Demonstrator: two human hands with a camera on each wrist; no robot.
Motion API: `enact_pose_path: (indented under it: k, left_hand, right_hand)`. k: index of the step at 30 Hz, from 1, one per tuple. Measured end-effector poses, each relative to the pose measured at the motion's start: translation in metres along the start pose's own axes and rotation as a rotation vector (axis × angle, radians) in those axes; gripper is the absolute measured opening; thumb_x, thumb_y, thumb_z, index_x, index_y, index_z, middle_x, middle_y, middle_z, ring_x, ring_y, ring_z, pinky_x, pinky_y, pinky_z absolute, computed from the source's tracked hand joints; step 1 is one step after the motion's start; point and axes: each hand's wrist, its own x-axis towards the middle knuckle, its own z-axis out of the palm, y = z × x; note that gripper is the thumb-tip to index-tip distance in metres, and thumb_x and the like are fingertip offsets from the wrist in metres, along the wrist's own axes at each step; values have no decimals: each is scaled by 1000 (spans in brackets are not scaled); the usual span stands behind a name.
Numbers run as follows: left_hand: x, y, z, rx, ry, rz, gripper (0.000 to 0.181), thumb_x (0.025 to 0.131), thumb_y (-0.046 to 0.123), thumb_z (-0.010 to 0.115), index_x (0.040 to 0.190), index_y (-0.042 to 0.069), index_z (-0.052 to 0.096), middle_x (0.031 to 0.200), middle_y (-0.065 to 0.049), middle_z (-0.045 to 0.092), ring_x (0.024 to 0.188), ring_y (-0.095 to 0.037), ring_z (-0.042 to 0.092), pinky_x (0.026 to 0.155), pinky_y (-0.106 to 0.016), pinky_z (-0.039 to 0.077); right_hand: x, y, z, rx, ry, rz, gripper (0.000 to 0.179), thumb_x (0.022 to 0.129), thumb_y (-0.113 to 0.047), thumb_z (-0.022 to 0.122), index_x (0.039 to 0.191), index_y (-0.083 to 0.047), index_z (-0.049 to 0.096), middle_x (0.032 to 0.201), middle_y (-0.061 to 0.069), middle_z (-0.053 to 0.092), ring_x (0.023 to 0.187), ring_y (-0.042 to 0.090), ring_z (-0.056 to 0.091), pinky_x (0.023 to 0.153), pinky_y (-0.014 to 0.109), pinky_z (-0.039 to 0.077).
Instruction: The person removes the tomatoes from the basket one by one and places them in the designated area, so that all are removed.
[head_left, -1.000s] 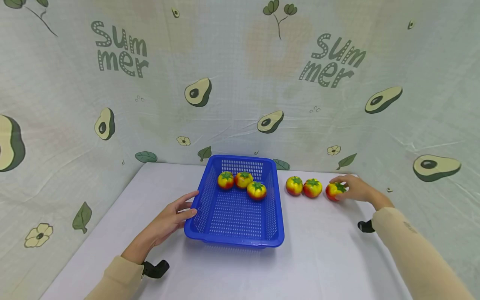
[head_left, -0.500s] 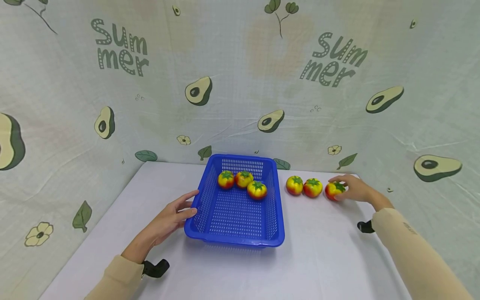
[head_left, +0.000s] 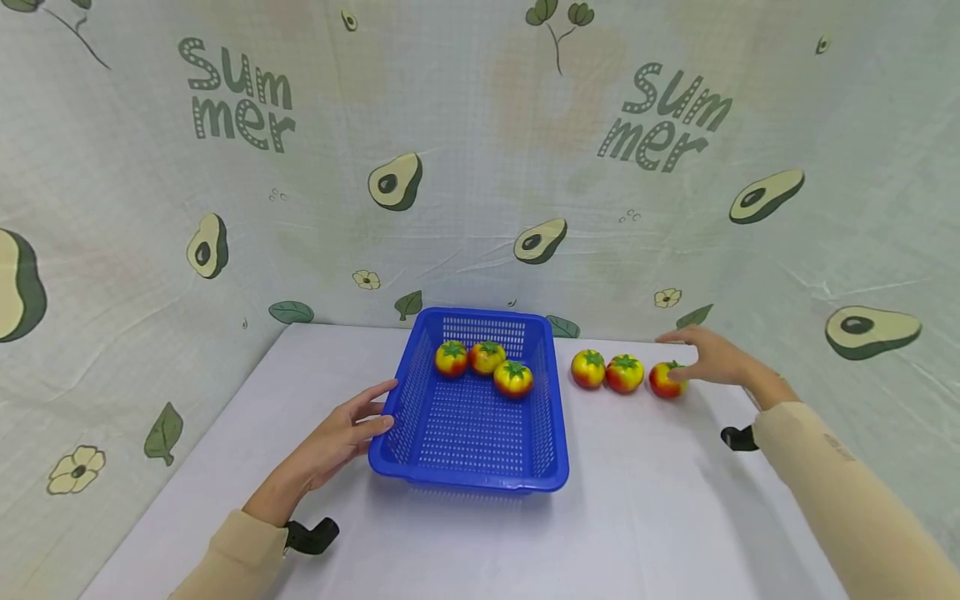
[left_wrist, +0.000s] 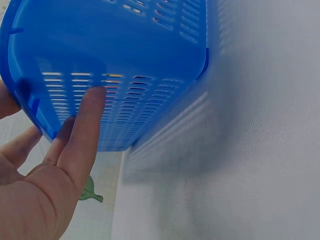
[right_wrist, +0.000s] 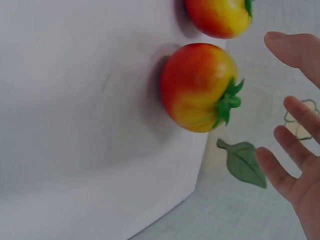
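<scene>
My left hand (head_left: 341, 437) rests against the left side of a blue plastic basket (head_left: 480, 481), its fairly straight fingers touching the rim and the slotted outer wall (left_wrist: 112, 45). Three red-and-yellow toy tomatoes with green tops, one being the tomato (head_left: 513, 380), lie inside near the back. To the right of the basket, two more tomatoes stand side by side, the nearer to the basket being a tomato (head_left: 588, 368). My right hand (head_left: 716, 357) hovers with spread fingers by the rightmost tomato (head_left: 663, 382). In the right wrist view a gap separates the fingers from this tomato (right_wrist: 197, 87).
A white table (head_left: 637, 508) carries everything. Behind and at both sides hangs a cloth (head_left: 465, 108) printed with avocados, leaves and lettering; the tomato row lies close to the table's back edge. Black wrist cameras sit below both cuffs.
My right hand has loosened its fingers from the rightmost tomato and lifted slightly up and right. That tomato stays on the table. The left hand and basket have not moved.
</scene>
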Motion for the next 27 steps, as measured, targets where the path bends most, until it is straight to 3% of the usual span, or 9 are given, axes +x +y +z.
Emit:
enact_pose_path:
  k: [6,13,27]
  left_hand:
    - [0,0,0,-4,1,0,72,105,32,69,168,28,33,160,-25,41,138,-42,56,107,-51,56]
    - [0,-2,0,-6,1,2,73,105,32,70,168,28,33,161,-25,41,138,-43,55,107,-52,55]
    - [0,-1,-1,-13,-11,5,73,105,32,70,168,29,33,159,-24,42,136,-39,57,107,-51,56]
  right_hand:
    - [6,-34,-19,-15,31,-51,66,91,-25,87,148,-11,59,157,29,41,139,52,40,104,78,44]
    - [16,-88,-28,-27,43,-165,69,88,-23,89,149,-16,59,153,20,50,138,44,46,103,71,50]
    - [50,-169,1,24,-44,-422,70,86,-15,90,149,-18,60,149,13,55,137,36,52,106,63,52]
